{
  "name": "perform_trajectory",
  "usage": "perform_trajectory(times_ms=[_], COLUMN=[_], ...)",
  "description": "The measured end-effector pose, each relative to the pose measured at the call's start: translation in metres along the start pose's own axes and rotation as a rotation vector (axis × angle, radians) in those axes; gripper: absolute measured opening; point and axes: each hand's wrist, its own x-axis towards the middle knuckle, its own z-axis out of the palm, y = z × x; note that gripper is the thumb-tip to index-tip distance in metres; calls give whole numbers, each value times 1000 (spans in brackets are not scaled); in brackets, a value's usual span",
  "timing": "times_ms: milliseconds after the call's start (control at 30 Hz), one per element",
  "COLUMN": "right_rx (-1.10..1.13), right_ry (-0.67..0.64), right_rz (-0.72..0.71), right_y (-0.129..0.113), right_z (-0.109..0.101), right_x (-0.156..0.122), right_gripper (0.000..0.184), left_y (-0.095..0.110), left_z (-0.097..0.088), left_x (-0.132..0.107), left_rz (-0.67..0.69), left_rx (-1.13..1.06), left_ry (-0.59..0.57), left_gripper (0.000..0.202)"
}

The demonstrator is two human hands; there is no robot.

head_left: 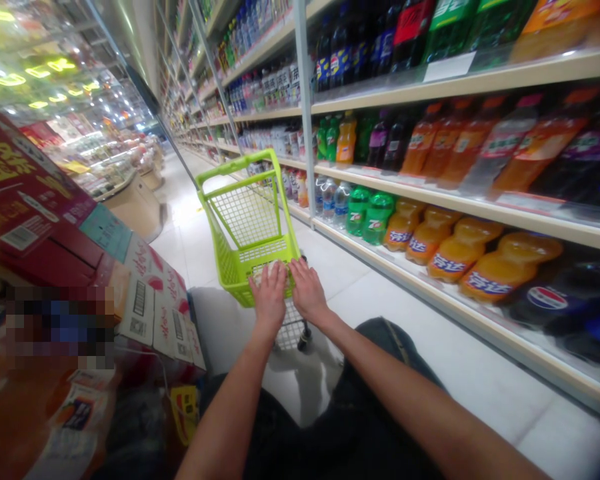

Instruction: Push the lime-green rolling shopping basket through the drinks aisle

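Observation:
A lime-green shopping cart (247, 220) stands in a store aisle just ahead of me, its wire basket holding nothing that I can see. My left hand (270, 293) and my right hand (306, 288) rest side by side on the cart's near rim, fingers curled over it. Both forearms reach forward from the lower part of the view.
Long shelves (460, 207) of soft-drink bottles, orange, green and dark, run along the right. Stacked red and white cartons (150, 293) line the left side. The white tiled floor (180, 220) stretches ahead past round display stands (135, 200) in the distance.

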Motion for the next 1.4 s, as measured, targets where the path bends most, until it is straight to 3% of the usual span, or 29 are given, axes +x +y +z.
perform_trajectory(times_ms=[167, 233, 333, 467, 533, 667, 800, 867, 967, 1100, 1167, 1300, 1400], right_rx=[32, 61, 105, 118, 95, 41, 32, 33, 26, -20, -46, -88, -92], right_ry=[-4, 18, 47, 69, 60, 2, -18, -26, -39, -54, -67, -103, -116], right_rz=[-7, -5, -19, -33, -24, -35, -51, -57, -71, -89, -94, -111, -105], right_y=[-1, -3, -7, -9, -8, -6, -7, -10, -14, -18, -18, -16, -17], right_z=[0, 4, 9, 9, 5, -3, -5, -3, 1, 3, 1, -2, -4], right_x=[0, -1, -3, -4, -3, -1, -2, -2, -3, -2, -2, -1, -1], right_gripper=[55, 56, 57, 54, 55, 60, 63, 64, 65, 60, 58, 60, 62], left_y=[-47, -53, -37, 1, 9, -13, -54, -64, -57, -27, -22, -50, -81], left_z=[-5, -6, -5, 0, 2, 3, 3, 2, 2, 7, 9, 6, -1], left_x=[-17, -21, -18, -3, 1, -6, -23, -28, -26, -16, -13, -20, -28], left_rz=[-160, -222, -203, -53, -9, 30, -89, -151, -177, -28, 25, 15, -122], left_rx=[53, 60, 38, -17, -31, -22, 16, 35, 45, 18, 12, 31, 66], left_ry=[79, 96, 79, 31, 22, 44, 136, 167, 167, 140, 133, 115, 137], left_gripper=[50, 50, 50, 48, 47, 50, 50, 51, 50, 49, 50, 51, 51])
